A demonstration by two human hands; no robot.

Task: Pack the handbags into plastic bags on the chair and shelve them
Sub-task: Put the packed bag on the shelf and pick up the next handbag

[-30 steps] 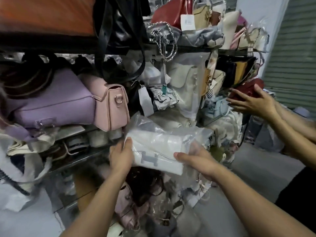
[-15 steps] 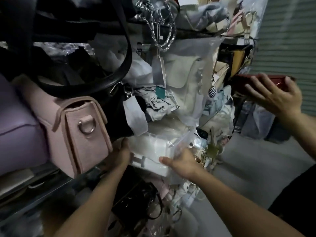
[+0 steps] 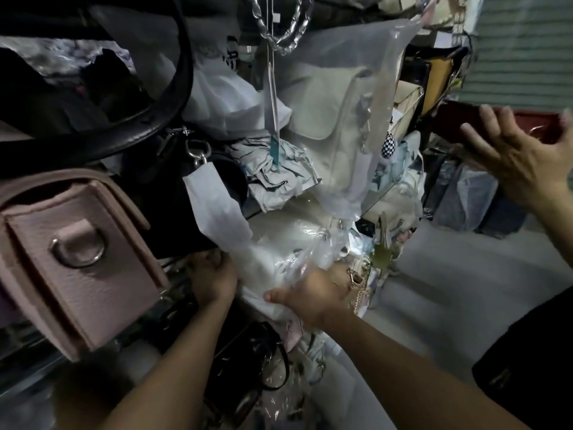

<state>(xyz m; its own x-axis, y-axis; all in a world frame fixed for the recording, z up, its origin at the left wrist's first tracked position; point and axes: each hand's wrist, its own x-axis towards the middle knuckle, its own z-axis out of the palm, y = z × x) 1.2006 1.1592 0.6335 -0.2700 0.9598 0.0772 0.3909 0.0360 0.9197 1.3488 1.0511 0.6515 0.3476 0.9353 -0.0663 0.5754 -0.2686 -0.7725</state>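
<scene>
White handbag, bagged in plastic, sits just right of the pink bag; my left hand and right hand clasp its ends, I judge to wedge it in.

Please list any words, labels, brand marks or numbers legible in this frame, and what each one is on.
No text can be read here.
Dark print on the white plastic bag, top: too blurred.
The hang tag: nothing legible.
Faint mark on the black garment, lower right: too dim.
The bagged handbag: no mark shows.
</scene>
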